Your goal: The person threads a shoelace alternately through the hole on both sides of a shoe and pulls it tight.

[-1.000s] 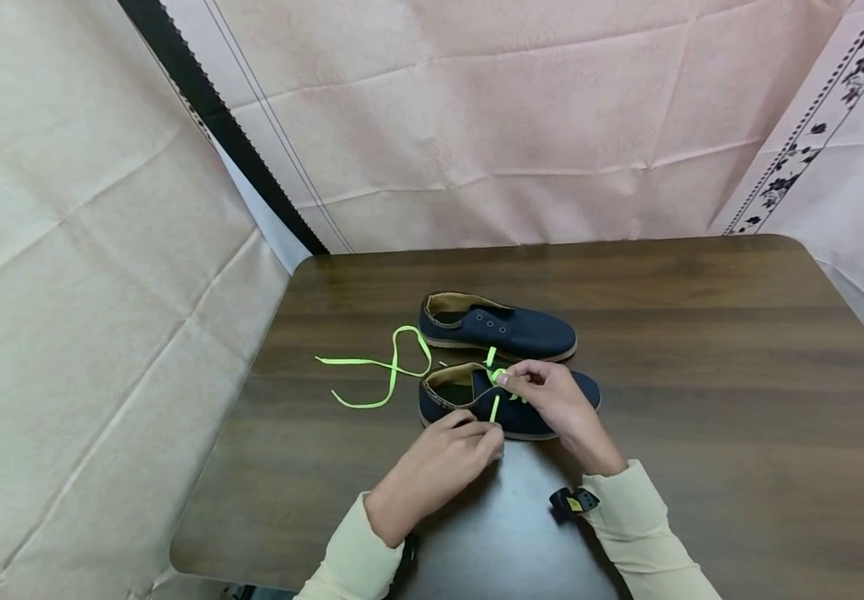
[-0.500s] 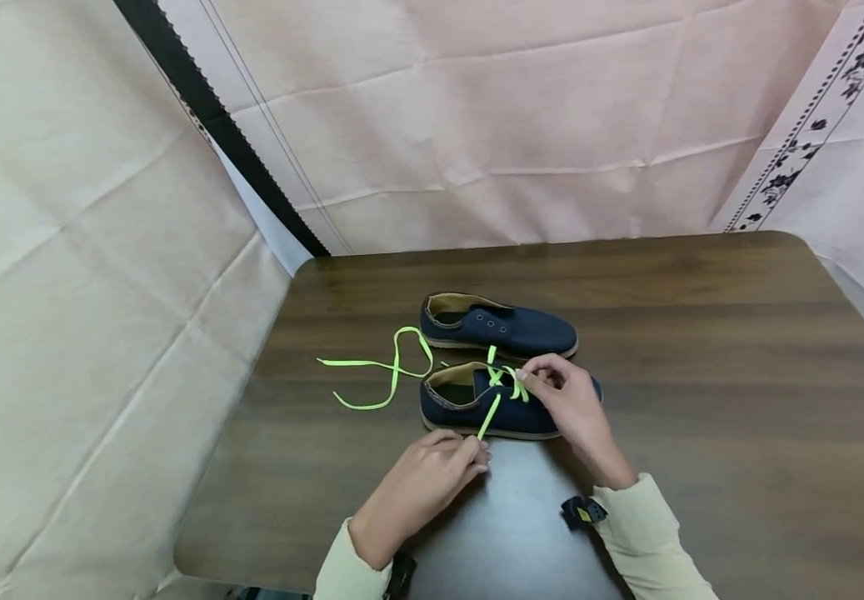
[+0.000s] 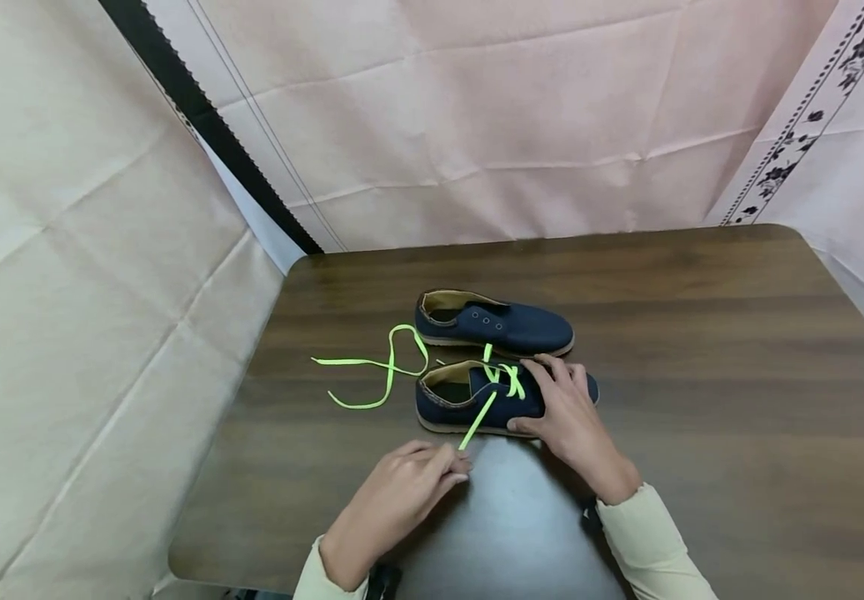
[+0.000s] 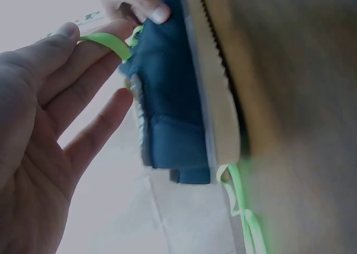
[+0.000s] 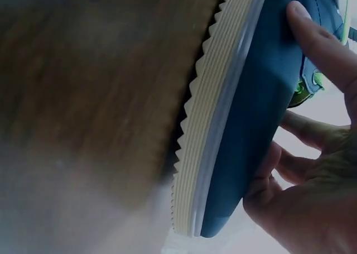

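Overpulling the shoelace (image 3: 479, 420) your left hand (image 3: 402, 492) pinches could drag the navy sneaker (image 3: 508, 410) from your spread-fingered right hand (image 3: 572, 421)

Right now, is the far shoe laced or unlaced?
Unlaced on its near side: the far shoe shows bare eyelets, while green lace threads the near shoe. Its far side is hidden.

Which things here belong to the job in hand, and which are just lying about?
In use:
Near navy shoe, held by right hand
Lime-green lace threaded in it, pinched by left hand

Seemingly idle:
Far navy shoe, visible eyelets empty
Second lime-green lace, loose on the table
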Motion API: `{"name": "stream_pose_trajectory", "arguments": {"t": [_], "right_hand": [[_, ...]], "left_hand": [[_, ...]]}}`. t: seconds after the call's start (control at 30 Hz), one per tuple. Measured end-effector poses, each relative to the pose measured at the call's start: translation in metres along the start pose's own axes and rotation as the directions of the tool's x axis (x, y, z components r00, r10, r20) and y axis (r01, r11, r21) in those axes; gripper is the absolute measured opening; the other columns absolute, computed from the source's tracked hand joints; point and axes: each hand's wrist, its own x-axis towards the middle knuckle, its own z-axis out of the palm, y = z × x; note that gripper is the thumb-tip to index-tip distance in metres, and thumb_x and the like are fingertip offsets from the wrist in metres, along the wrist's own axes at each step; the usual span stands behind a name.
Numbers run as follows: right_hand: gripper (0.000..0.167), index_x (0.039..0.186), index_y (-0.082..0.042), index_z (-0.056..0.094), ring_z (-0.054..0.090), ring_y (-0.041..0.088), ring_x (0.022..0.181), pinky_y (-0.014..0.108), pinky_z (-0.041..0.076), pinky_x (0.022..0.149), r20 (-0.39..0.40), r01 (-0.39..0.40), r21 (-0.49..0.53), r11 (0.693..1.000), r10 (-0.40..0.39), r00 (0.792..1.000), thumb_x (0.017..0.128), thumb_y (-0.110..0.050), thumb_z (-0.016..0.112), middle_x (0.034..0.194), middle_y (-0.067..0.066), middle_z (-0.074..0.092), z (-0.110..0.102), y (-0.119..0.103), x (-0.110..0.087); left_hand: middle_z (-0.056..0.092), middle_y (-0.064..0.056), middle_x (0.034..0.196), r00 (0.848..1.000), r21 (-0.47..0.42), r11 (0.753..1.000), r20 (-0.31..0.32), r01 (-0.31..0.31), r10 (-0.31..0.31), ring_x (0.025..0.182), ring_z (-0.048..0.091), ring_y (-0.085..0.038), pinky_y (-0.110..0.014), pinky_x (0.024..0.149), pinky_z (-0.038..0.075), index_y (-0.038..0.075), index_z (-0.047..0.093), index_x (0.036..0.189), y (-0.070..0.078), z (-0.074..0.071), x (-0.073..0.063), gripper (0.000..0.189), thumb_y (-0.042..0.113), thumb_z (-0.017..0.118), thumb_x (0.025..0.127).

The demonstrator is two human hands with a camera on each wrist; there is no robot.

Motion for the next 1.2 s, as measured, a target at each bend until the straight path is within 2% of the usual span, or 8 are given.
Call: {"name": "stream_pose_trajectory", "arguments": {"t": [0.37, 0.67, 0.83, 0.93, 1.0, 1.07, 1.13, 1.2], "right_hand": [[0.085, 0.151, -0.003, 0.053, 0.04, 0.046, 0.125, 0.06, 0.046, 0.098, -0.001, -0.08, -0.033, 0.996, 0.08, 0.997, 0.081, -0.028, 0.094, 0.155, 0.025, 0.045, -0.003, -0.003, -0.003], [0.085, 0.153, -0.002, 0.051, 0.038, 0.047, 0.127, 0.062, 0.044, 0.099, 0.001, -0.084, -0.002, 0.996, 0.084, 0.996, 0.084, -0.028, 0.092, 0.156, 0.027, 0.043, -0.003, -0.007, -0.005], [0.083, 0.153, -0.003, 0.052, 0.038, 0.046, 0.125, 0.062, 0.043, 0.1, -0.003, -0.081, 0.024, 0.996, 0.081, 0.997, 0.084, -0.026, 0.092, 0.156, 0.026, 0.043, -0.003, -0.006, -0.005], [0.082, 0.153, -0.002, 0.051, 0.038, 0.046, 0.126, 0.062, 0.042, 0.1, 0.005, -0.084, 0.033, 0.996, 0.084, 0.996, 0.085, -0.026, 0.091, 0.156, 0.026, 0.043, -0.004, -0.005, -0.005], [0.082, 0.153, -0.003, 0.051, 0.039, 0.046, 0.126, 0.063, 0.042, 0.101, 0.017, -0.085, 0.034, 0.996, 0.085, 0.996, 0.085, -0.026, 0.091, 0.156, 0.026, 0.043, -0.005, -0.005, -0.004], [0.081, 0.153, -0.003, 0.051, 0.039, 0.046, 0.127, 0.063, 0.043, 0.101, 0.033, -0.086, 0.034, 0.996, 0.085, 0.996, 0.086, -0.026, 0.091, 0.156, 0.026, 0.043, -0.006, -0.004, -0.004], [0.081, 0.153, -0.002, 0.051, 0.04, 0.046, 0.126, 0.062, 0.043, 0.101, 0.044, -0.087, 0.036, 0.996, 0.085, 0.995, 0.086, -0.025, 0.091, 0.155, 0.026, 0.044, -0.006, -0.003, -0.002], [0.081, 0.153, -0.002, 0.052, 0.041, 0.045, 0.125, 0.062, 0.044, 0.101, 0.053, -0.086, 0.035, 0.996, 0.084, 0.995, 0.086, -0.024, 0.091, 0.154, 0.026, 0.044, -0.007, -0.003, -0.001]], "left_hand": [[0.078, 0.009, 0.114, 1.0, -0.13, 0.991, -0.016, 0.014, -0.017, 0.105, 0.073, -0.003, -0.027, 0.092, 0.056, 0.017, 0.064, 0.105, 0.009, -0.019, -0.005, 0.008, 0.018, 0.072, 0.102], [0.075, 0.012, 0.103, 0.982, -0.135, 0.976, 0.101, 0.173, -0.16, 0.092, 0.07, -0.005, -0.035, 0.085, 0.057, 0.019, 0.069, 0.109, -0.002, -0.005, 0.005, 0.009, 0.024, 0.073, 0.102], [0.076, 0.008, 0.102, 0.981, -0.143, 0.971, -0.02, 0.191, -0.195, 0.091, 0.071, -0.009, -0.035, 0.08, 0.059, 0.018, 0.075, 0.107, -0.012, -0.008, 0.034, 0.009, 0.024, 0.075, 0.101], [0.076, 0.007, 0.106, 0.962, -0.121, 0.959, -0.07, 0.256, -0.265, 0.1, 0.071, -0.012, -0.036, 0.087, 0.058, 0.019, 0.077, 0.109, -0.024, -0.014, 0.061, 0.011, 0.026, 0.073, 0.102], [0.075, 0.003, 0.115, 0.941, -0.094, 0.938, -0.028, 0.334, -0.337, 0.111, 0.069, -0.017, -0.04, 0.097, 0.055, 0.017, 0.077, 0.115, -0.032, -0.016, 0.08, 0.018, 0.031, 0.07, 0.104], [0.074, -0.001, 0.124, 0.92, -0.034, 0.921, 0.067, 0.389, -0.386, 0.122, 0.066, -0.022, -0.045, 0.105, 0.051, 0.015, 0.076, 0.123, -0.042, -0.017, 0.097, 0.029, 0.037, 0.067, 0.106], [0.074, -0.003, 0.124, 0.902, 0.004, 0.916, 0.172, 0.4, -0.395, 0.12, 0.066, -0.023, -0.045, 0.1, 0.053, 0.013, 0.077, 0.124, -0.051, -0.015, 0.111, 0.034, 0.04, 0.063, 0.108], [0.075, -0.003, 0.118, 0.886, 0.008, 0.919, 0.265, 0.393, -0.381, 0.107, 0.069, -0.02, -0.04, 0.09, 0.055, 0.013, 0.078, 0.121, -0.059, -0.011, 0.122, 0.036, 0.04, 0.06, 0.109]]}}
